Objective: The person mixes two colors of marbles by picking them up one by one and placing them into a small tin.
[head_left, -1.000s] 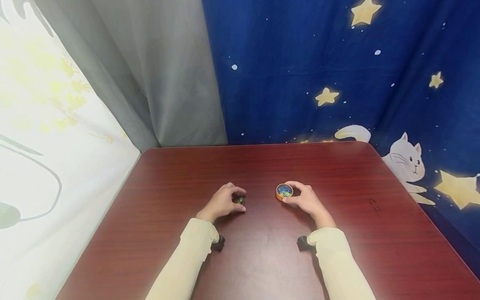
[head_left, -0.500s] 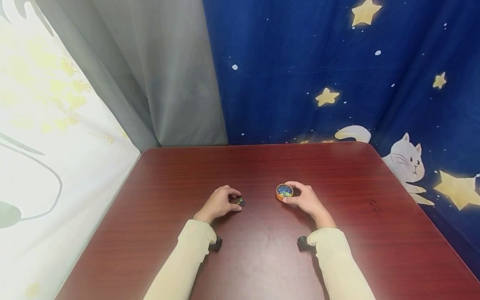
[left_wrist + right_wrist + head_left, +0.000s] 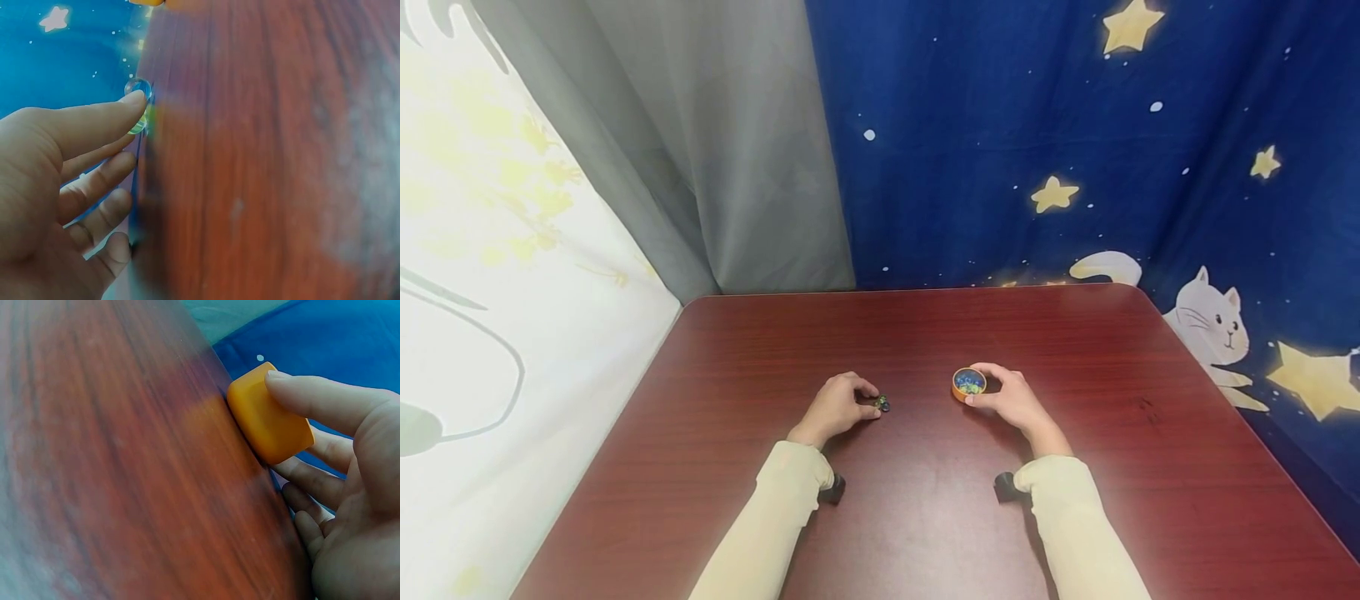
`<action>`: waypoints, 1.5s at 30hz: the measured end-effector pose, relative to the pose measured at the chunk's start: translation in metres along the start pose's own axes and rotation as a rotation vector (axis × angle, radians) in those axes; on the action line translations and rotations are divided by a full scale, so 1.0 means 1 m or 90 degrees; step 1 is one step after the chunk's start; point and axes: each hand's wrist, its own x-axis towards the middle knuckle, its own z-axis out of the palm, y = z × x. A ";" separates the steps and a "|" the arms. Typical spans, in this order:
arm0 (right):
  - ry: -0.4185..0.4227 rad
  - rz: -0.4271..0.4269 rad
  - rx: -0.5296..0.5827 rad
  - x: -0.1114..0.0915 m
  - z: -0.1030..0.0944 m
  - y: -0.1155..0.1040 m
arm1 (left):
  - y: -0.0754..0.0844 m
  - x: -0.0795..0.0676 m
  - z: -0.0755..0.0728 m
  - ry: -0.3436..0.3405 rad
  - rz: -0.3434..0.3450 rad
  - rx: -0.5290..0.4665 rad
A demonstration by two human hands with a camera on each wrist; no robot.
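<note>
Several small glass marbles (image 3: pixel 882 403) lie in a tight cluster on the table, at the fingertips of my left hand (image 3: pixel 835 408). Thumb and index finger stand apart at the cluster's left side. Seen from the left wrist, the thumb tip overlaps one clear marble (image 3: pixel 140 87), and a greenish marble (image 3: pixel 139 125) shows below it. My right hand (image 3: pixel 1017 402) grips a small round orange bowl (image 3: pixel 957 393) from its right side, thumb in front and fingers behind. Blue and yellow-green marbles (image 3: pixel 970 382) lie inside the bowl, which stands on the table (image 3: pixel 137 475).
The reddish-brown wooden table (image 3: pixel 917 517) stretches around both hands. Behind it hang a grey curtain (image 3: pixel 760 167) and a blue star-patterned curtain (image 3: pixel 955 167). A dark wrist device (image 3: pixel 832 489) sits at the left cuff, another dark device (image 3: pixel 1006 487) at the right.
My left hand has drawn back slightly to the left, leaving the marble cluster in plainer view, and its thumb and index finger are a little closer together. The right hand and bowl have stayed put.
</note>
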 end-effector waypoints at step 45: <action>0.002 0.006 -0.006 -0.001 0.000 -0.001 | -0.001 -0.002 0.002 0.026 0.003 -0.003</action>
